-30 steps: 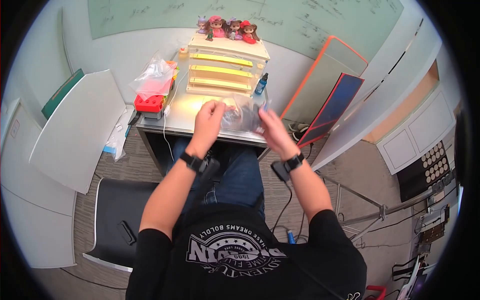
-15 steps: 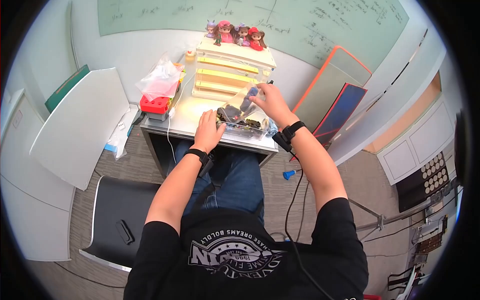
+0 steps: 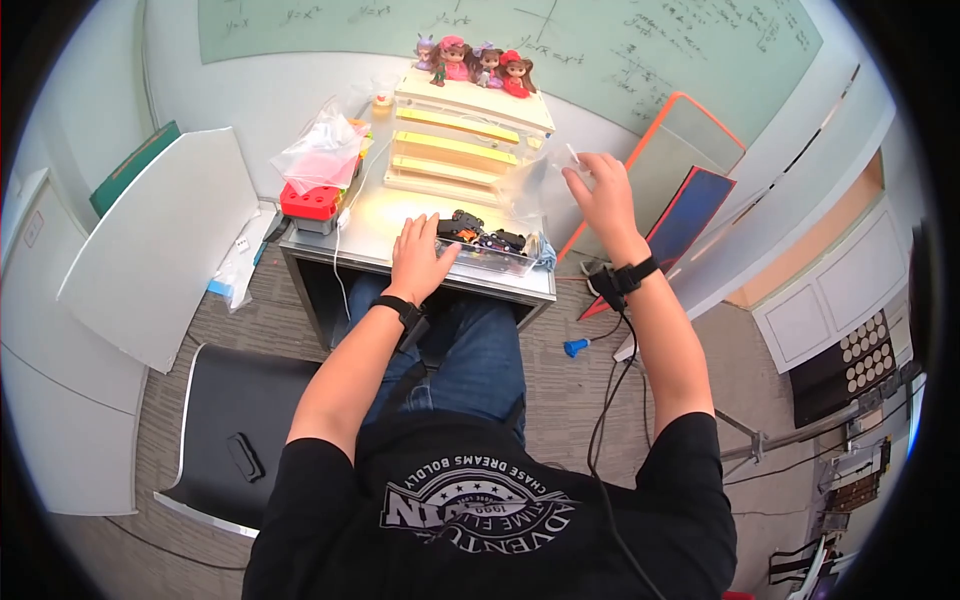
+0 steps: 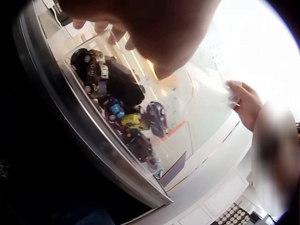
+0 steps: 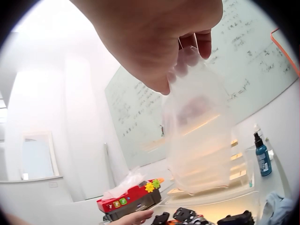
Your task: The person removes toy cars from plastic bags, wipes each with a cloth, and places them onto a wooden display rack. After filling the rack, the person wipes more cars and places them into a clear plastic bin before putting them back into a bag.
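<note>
Near the table's front edge, a clear plastic box (image 3: 490,262) holds several toy cars (image 4: 115,84), black, blue and yellow among them. The left hand (image 3: 418,262) rests on the box's left side, its fingers spread and fairly straight. Up to the right of the box, the right hand (image 3: 605,195) pinches the top of a clear plastic bag (image 5: 199,126). The bag hangs down from the fingers and looks empty, apart from the box and the cars. In the left wrist view the right hand (image 4: 246,103) grips the bag's edge.
A white shelf unit (image 3: 455,180) with yellow-lit slats stands behind the box, dolls (image 3: 485,68) on top. A red and grey toy case (image 3: 310,203) under a plastic bag is at the table's left. A blue bottle (image 5: 263,157) and a light blue cloth (image 3: 545,252) are at the right.
The right hand has moved up and right, drawing the bag off the cars, which now lie loose in the box. The left hand has gone from the bag to the box's left side.
</note>
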`<state>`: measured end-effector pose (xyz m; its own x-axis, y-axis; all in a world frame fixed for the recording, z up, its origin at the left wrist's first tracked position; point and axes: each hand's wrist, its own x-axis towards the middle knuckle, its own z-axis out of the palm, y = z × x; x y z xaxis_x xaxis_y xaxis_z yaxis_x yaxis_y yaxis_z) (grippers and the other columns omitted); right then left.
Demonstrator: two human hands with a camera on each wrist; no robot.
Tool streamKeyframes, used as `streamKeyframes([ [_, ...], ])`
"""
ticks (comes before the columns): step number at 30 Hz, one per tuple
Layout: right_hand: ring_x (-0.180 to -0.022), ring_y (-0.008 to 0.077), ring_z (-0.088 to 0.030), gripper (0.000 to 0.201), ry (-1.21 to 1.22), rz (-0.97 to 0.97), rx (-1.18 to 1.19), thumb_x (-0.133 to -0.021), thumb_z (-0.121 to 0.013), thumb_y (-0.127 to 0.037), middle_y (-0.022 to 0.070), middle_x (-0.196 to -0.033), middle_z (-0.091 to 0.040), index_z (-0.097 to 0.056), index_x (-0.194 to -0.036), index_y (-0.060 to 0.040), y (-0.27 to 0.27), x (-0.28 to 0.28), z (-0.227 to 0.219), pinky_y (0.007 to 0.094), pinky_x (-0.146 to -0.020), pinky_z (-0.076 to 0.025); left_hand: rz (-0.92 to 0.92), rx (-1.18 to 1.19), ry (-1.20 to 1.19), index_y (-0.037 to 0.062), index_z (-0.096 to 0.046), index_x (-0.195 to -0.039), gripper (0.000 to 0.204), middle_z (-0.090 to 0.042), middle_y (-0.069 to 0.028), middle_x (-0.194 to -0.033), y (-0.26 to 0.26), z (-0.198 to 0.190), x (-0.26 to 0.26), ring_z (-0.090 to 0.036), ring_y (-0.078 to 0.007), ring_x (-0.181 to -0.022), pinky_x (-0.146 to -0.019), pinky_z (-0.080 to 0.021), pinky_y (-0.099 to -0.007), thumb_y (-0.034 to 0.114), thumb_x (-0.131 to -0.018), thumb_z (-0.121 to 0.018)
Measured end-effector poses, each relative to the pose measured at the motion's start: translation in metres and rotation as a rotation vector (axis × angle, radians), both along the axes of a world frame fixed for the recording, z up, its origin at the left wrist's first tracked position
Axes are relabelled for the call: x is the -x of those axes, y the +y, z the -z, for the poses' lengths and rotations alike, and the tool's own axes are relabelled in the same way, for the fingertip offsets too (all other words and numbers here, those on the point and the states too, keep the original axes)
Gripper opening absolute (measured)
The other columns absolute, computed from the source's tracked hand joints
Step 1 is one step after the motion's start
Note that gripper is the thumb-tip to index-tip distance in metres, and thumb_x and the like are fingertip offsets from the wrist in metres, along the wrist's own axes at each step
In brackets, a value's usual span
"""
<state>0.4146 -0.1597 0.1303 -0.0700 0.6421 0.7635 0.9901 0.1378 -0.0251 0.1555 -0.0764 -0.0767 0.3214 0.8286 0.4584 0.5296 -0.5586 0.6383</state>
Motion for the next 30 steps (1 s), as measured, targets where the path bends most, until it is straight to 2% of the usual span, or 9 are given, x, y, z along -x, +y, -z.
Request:
streamKeyframes([
  [4,-0.094,0.0284,-0.067,0.032,0.260,-0.179,0.084,-0.090,-0.080,-0.025,0.0130,-0.102,-0.072,-0.073,-0.111,-0.0014,-0.003,0.030,0.023,0.0387,-0.085,-0.053,-0.017,-0.089,-0.345,-0.0025,-0.043,-0.153,0.076,-0.046,-0.0286,-0.153,-0.022,-0.036,0.008,-0.047,-0.0428,-0.141,-0.114,-0.043,-0.0467,0.037,-0.096,-0.075],
  [6,-0.093,0.0180,-0.065,0.036,0.641,-0.350,0.356,-0.096,-0.077,-0.031,0.0090,-0.100,-0.072,-0.072,-0.113,0.0001,0.002,0.051,0.040,0.0332,-0.086,-0.052,0.169,0.507,-0.982,-0.0048,-0.040,-0.154,0.079,-0.051,-0.0240,-0.148,-0.034,-0.058,0.017,-0.057,-0.0326,-0.128,-0.106,-0.049,-0.0408,0.038,-0.097,-0.075],
  [7,-0.093,0.0180,-0.065,0.036,0.648,-0.357,0.353,-0.096,-0.077,-0.031,0.0090,-0.100,-0.072,-0.072,-0.113,0.0001,0.005,0.062,0.047,0.0332,-0.086,-0.052,0.243,0.615,-1.132,-0.0041,-0.052,-0.143,0.059,-0.063,-0.0150,-0.129,-0.027,-0.048,0.019,-0.064,-0.0197,-0.108,-0.093,-0.053,-0.0334,0.032,-0.101,-0.072],
  [8,-0.094,0.0149,-0.064,0.037,0.761,-0.386,0.403,-0.098,-0.074,-0.033,0.0075,-0.100,-0.071,-0.072,-0.113,0.0007,0.008,0.074,0.053,0.0318,-0.086,-0.052,0.239,0.606,-1.127,-0.0041,-0.052,-0.143,0.059,-0.063,-0.0150,-0.129,-0.021,-0.038,0.027,-0.064,-0.0197,-0.108,-0.093,-0.053,-0.0334,0.032,-0.101,-0.072],
  [11,-0.085,0.0087,-0.062,0.036,0.955,-0.496,0.483,-0.104,-0.066,-0.034,0.0021,-0.093,-0.070,-0.071,-0.110,0.0008,0.020,0.093,0.072,0.0271,-0.076,-0.050,0.262,0.600,-1.063,-0.0010,-0.068,-0.109,0.024,-0.068,-0.0031,-0.092,-0.031,-0.037,0.056,-0.064,-0.0109,-0.083,-0.075,-0.053,-0.0276,0.023,-0.106,-0.065],
  [15,-0.072,0.0034,-0.056,0.027,1.037,-0.528,0.493,-0.103,-0.069,-0.028,-0.0037,-0.081,-0.066,-0.070,-0.102,-0.0012,0.037,0.102,0.117,0.0218,-0.065,-0.045,0.063,0.548,-1.026,0.0001,-0.071,-0.101,0.027,-0.066,-0.0007,-0.082,-0.044,-0.023,0.092,-0.060,-0.0074,-0.073,-0.063,-0.045,-0.0233,0.026,-0.107,-0.063],
  [20,-0.068,0.0025,-0.051,0.022,1.134,-0.534,0.431,-0.102,-0.070,-0.025,-0.0055,-0.076,-0.061,-0.070,-0.102,-0.0027,0.055,0.123,0.144,0.0212,-0.062,-0.042,-0.060,0.532,-1.009,0.0003,-0.070,-0.099,0.029,-0.062,0.0007,-0.073,-0.031,0.009,0.113,-0.054,-0.0058,-0.062,-0.056,-0.042,-0.0231,0.027,-0.108,-0.061],
  [26,-0.069,0.0050,-0.055,0.021,1.169,-0.453,0.318,-0.102,-0.068,-0.022,-0.0027,-0.079,-0.062,-0.069,-0.109,-0.0018,0.049,0.104,0.123,0.0233,-0.064,-0.046,-0.317,0.414,-0.975,-0.0014,-0.066,-0.101,0.030,-0.061,-0.0014,-0.070,0.036,0.037,0.120,-0.052,-0.0094,-0.052,-0.048,-0.041,-0.0267,0.027,-0.109,-0.059],
  [30,-0.075,0.0060,-0.059,0.020,1.058,-0.421,0.362,-0.102,-0.067,-0.019,-0.0014,-0.082,-0.066,-0.071,-0.110,-0.0007,0.015,0.081,0.134,0.0243,-0.069,-0.049,-0.431,0.421,-0.840,-0.0025,-0.057,-0.124,0.043,-0.062,-0.0043,-0.070,0.039,0.037,0.113,-0.055,-0.0131,-0.049,-0.046,-0.044,-0.0296,0.033,-0.102,-0.067],
])
